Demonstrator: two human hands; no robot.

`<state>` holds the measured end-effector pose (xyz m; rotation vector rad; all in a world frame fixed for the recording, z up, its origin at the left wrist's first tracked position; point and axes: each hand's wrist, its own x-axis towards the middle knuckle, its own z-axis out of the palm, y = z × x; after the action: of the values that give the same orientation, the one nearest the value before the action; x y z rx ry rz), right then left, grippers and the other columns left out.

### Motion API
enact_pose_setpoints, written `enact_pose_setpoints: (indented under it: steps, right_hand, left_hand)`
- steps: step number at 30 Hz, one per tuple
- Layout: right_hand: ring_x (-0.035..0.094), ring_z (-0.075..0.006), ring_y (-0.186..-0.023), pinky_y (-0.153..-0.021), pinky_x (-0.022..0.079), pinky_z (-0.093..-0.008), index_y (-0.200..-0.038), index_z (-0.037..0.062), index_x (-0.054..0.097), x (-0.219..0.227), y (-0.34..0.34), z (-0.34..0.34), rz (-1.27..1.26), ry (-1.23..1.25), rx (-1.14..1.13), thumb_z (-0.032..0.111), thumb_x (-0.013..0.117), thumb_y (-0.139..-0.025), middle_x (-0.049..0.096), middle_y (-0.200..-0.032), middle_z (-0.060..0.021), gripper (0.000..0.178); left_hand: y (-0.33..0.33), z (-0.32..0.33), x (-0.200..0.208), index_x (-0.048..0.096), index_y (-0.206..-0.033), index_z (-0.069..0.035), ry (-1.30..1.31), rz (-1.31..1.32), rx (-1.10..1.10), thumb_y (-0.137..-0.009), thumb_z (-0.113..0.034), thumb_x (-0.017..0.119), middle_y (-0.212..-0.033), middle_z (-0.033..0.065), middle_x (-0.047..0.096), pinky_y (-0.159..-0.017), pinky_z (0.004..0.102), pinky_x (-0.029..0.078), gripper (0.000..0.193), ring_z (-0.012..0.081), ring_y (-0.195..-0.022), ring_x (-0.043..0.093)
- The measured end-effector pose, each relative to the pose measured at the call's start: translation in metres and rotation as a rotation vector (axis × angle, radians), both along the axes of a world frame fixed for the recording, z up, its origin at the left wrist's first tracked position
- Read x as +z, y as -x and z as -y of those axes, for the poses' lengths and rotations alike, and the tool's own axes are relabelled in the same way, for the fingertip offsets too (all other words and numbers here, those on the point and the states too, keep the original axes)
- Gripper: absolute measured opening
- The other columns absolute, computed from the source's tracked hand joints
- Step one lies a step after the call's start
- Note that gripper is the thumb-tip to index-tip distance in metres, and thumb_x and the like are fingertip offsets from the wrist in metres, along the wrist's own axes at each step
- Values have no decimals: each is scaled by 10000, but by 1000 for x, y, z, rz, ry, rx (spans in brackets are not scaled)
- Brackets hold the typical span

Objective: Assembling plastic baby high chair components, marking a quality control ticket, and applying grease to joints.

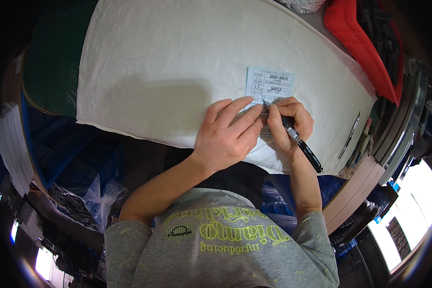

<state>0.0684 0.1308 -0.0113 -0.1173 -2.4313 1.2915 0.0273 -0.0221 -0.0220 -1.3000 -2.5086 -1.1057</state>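
Observation:
A pale blue printed label sheet (249, 81) lies on the white cloth-covered table (144, 62) in front of me. My left hand (228, 132) rests at the sheet's lower left, its fingers stretched out and lying over the paper's edge. In my right hand (290, 122) is a black marker pen (306, 152), pinched between thumb and fingers. Its tip is down on the lower part of the sheet, between my two hands. Both hands partly cover the bottom of the paper.
A slim silver and black pen (350, 134) lies near the table's right edge. At the far right stands a red plastic bin (365, 48) with dark things inside. Below the table on the left is a clear plastic bag (103, 199). White bundled material (302, 5) sits at the back.

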Motion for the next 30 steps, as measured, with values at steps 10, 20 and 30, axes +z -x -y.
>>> enact_pose_setpoints:
  steps: [10, 20, 30]
  right_hand:
    - [513, -119, -532, -459, 383, -231, -695, 3, 472, 0, -1, -1, 6, -5, -6, -35, 618, -743, 582, -652, -126, 159]
    - [526, -145, -458, -418, 391, -235, -653, 25, 498, -1, 3, 1, -29, 43, -28, -27, 654, -693, 557, -576, -96, 170]
    - [512, -152, -438, -401, 380, -244, -638, 29, 473, -3, 1, 0, -52, -4, -61, -38, 647, -686, 548, -560, -100, 192]
  left_hand:
    - [1, 0, 1, 659, -836, -97, 7, 3, 6, -683, -168, 649, -1032, 11, 604, -900, 347, 359, 169, 175, -1056, 512]
    - [1, 0, -1, 658, -830, -80, -19, -12, -6, -663, -151, 658, -1008, 20, 608, -868, 368, 381, 182, 213, -1039, 528]
    - [1, 0, 1, 661, -817, -88, -7, -11, 2, -685, -160, 644, -994, 17, 609, -886, 352, 376, 151, 196, -1046, 520]
